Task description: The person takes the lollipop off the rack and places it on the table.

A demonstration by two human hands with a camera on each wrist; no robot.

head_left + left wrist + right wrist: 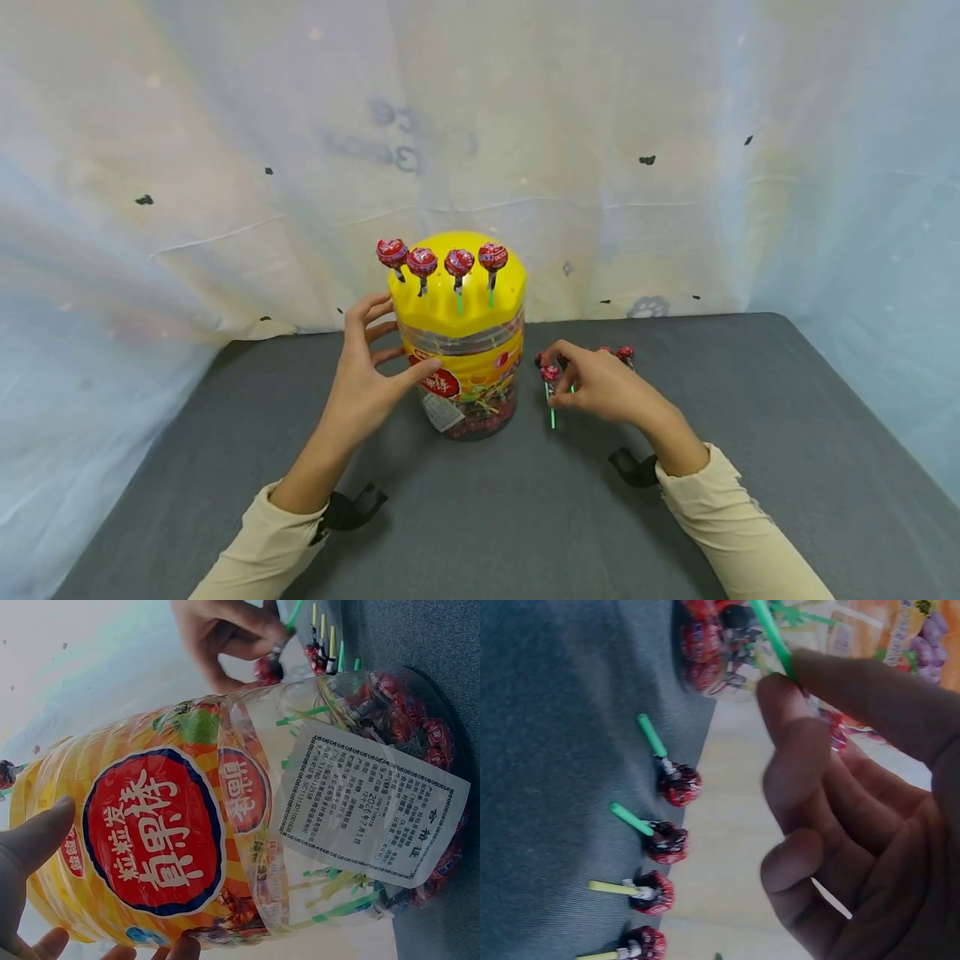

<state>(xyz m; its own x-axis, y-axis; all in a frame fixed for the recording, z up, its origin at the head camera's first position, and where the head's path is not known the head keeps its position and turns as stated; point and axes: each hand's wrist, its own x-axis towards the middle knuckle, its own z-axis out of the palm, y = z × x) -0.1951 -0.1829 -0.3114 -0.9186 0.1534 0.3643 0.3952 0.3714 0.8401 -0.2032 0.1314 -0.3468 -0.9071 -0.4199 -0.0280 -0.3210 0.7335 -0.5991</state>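
One lollipop (551,375) is pinched between the right fingers (799,765).

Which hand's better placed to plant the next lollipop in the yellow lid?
Likely right: the right hand pinches a lollipop by its stick beside the jar; the left hand is busy gripping the jar.

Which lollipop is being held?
The green-stick lollipop pinched by the right hand; others are stuck in the yellow lid, inside the jar, or lying on the table.

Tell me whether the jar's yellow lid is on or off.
On. In the head view, the yellow lid caps the upright jar, with four lollipops sticking up from it.
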